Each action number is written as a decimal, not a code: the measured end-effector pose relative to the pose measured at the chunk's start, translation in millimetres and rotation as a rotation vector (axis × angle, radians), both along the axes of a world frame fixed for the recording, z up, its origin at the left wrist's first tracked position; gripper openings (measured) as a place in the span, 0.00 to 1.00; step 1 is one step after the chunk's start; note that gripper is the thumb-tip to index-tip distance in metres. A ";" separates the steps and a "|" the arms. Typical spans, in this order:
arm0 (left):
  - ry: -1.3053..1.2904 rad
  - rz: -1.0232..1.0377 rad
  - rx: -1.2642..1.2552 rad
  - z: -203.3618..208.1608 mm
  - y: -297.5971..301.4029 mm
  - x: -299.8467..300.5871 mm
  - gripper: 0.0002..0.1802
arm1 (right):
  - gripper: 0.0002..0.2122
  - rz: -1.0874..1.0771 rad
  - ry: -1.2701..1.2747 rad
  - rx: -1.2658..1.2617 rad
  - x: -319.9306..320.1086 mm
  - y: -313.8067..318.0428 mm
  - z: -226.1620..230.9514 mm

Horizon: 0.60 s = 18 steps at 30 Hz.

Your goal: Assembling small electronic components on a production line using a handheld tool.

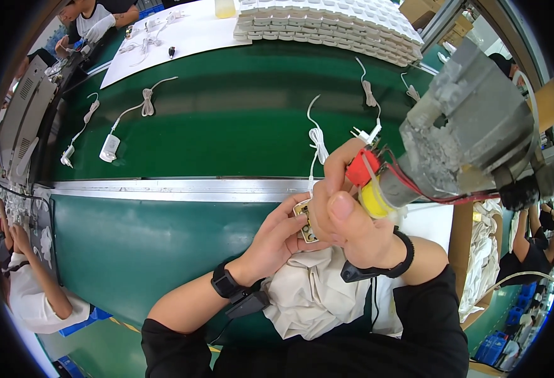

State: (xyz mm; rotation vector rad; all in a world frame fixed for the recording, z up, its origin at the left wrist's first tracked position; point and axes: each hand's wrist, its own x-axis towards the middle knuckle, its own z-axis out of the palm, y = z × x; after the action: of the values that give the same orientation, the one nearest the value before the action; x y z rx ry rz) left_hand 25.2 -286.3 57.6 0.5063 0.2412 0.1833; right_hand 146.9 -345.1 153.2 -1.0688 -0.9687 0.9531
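My left hand (278,234) holds a small white adapter housing (306,239) by its edges, with the circuit board inside facing up. A white cord (316,140) runs from it to the far side. My right hand (357,230) is closed just right of the housing, its fingers around the front end of a grey hot-glue gun (437,142). Red and yellow wrapping marks that end, and dried glue strands coat the body. My fingers hide the nozzle tip. A beige cloth (314,293) lies bunched under my hands.
A metal rail (163,189) crosses the bench before a green belt (214,142) carrying several corded adapters (110,147). Stacked white trays (327,28) stand at the back. A cardboard box (462,252) is at right. Co-workers sit at left and right.
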 end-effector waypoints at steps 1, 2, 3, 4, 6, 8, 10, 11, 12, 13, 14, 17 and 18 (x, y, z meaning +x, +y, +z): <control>-0.003 -0.005 0.000 -0.7 0.3 0.0 0.21 | 0.18 0.000 0.000 -0.002 0.5 -1.2 0.8; -0.007 -0.010 -0.001 -1.4 0.7 0.0 0.21 | 0.18 0.001 0.000 -0.004 1.0 -2.3 0.7; -0.010 -0.016 -0.001 -1.7 0.9 -0.1 0.21 | 0.18 0.000 0.000 -0.006 0.9 -1.7 0.7; -0.009 -0.015 -0.001 -1.7 0.9 -0.2 0.21 | 0.19 0.000 -0.001 -0.008 1.0 -0.7 0.9; -0.012 -0.005 -0.001 -0.8 0.9 0.0 0.21 | 0.19 -0.001 0.000 -0.010 2.1 -1.8 1.1; -0.011 -0.001 0.001 -0.7 1.3 1.3 0.21 | 0.19 -0.003 0.002 -0.011 4.5 -1.7 2.1; -0.015 -0.008 0.002 -1.5 1.7 2.5 0.21 | 0.19 -0.003 0.005 -0.005 3.1 2.2 3.3; -0.017 -0.011 0.003 -1.8 2.1 3.8 0.21 | 0.20 -0.003 0.006 -0.001 4.9 1.2 4.3; -0.016 -0.011 0.010 -3.4 2.9 6.2 0.21 | 0.20 -0.004 0.007 0.004 6.6 -0.2 5.6; -0.021 -0.001 0.019 -6.7 4.5 10.1 0.21 | 0.20 -0.004 0.006 0.009 8.3 -0.7 6.9; -0.021 0.018 0.035 -10.5 8.0 11.9 0.21 | 0.20 0.005 0.010 0.020 9.5 -1.4 7.2; -0.041 0.091 0.240 -17.1 35.2 34.5 0.20 | 0.20 0.035 0.007 0.045 6.0 -2.1 8.6; -0.054 0.137 0.421 -14.0 49.6 46.0 0.20 | 0.21 0.051 0.006 0.052 4.3 -1.8 10.8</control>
State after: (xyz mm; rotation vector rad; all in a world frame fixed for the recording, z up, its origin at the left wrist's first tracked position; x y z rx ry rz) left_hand 71.2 -236.7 43.6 0.9020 0.1842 0.3845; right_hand 151.2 -346.9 164.0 -1.0013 -1.0149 0.9667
